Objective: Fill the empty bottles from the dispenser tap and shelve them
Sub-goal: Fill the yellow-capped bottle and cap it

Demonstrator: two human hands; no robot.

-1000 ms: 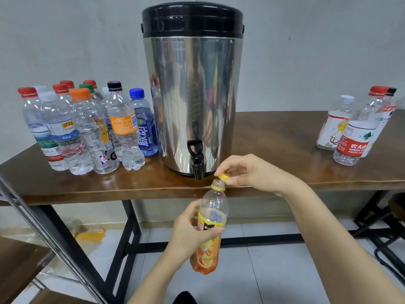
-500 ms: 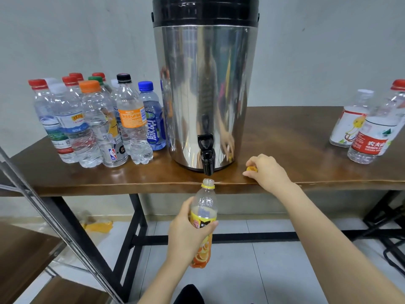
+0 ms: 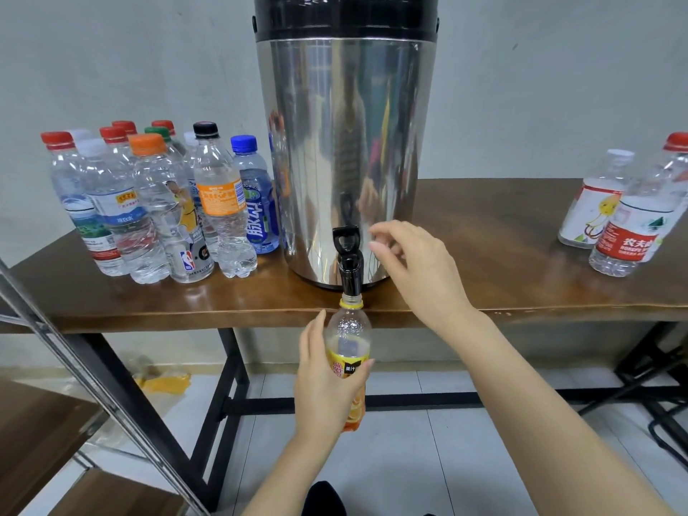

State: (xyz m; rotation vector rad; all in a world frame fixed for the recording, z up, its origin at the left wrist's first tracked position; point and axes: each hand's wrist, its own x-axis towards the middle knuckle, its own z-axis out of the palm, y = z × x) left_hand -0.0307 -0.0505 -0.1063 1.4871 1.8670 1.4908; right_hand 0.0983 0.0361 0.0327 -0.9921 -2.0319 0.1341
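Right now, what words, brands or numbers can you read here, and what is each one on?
"NBA": low on the orange-capped bottle.
"脉动": the blue-capped bottle, on its label.
"农夫山": red label of the far-right red-capped bottle.
"美汁": black patch on the juice bottle held by the left hand.
Black-capped bottle, orange label: too blurred.
Dispenser: no text seen.

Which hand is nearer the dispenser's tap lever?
Right. The right hand hovers close beside the tap lever, on its right; the left hand is lower, holding the bottle under the spout.
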